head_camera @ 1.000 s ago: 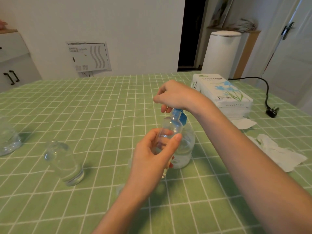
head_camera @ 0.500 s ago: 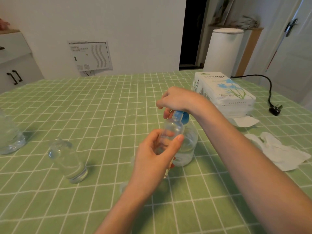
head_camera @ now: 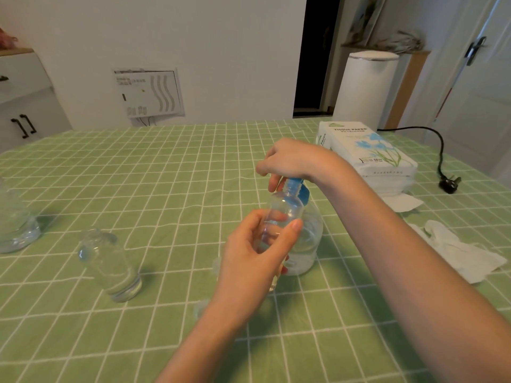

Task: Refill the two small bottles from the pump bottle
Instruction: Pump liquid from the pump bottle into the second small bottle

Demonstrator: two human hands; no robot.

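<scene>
My left hand [head_camera: 255,252] grips a small clear bottle [head_camera: 284,208], holding its open neck up under the blue pump head [head_camera: 298,187] of the clear pump bottle [head_camera: 311,239]. That pump bottle stands on the green checked tablecloth [head_camera: 166,189]. My right hand [head_camera: 293,160] lies over the pump head with its fingers curled down around it. A second small clear bottle [head_camera: 109,265] stands uncapped to the left, well apart from both hands. Two small clear caps [head_camera: 203,308] seem to lie on the cloth beside my left wrist.
A larger clear container [head_camera: 16,225] sits at the left edge. A pack of tissue paper [head_camera: 367,153] lies at the right back, with crumpled tissues [head_camera: 456,251] nearer. A black plug and cable [head_camera: 449,183] rest at the far right.
Both hands and the bottles stay in nearly the same pose. Only the view has shifted slightly.
</scene>
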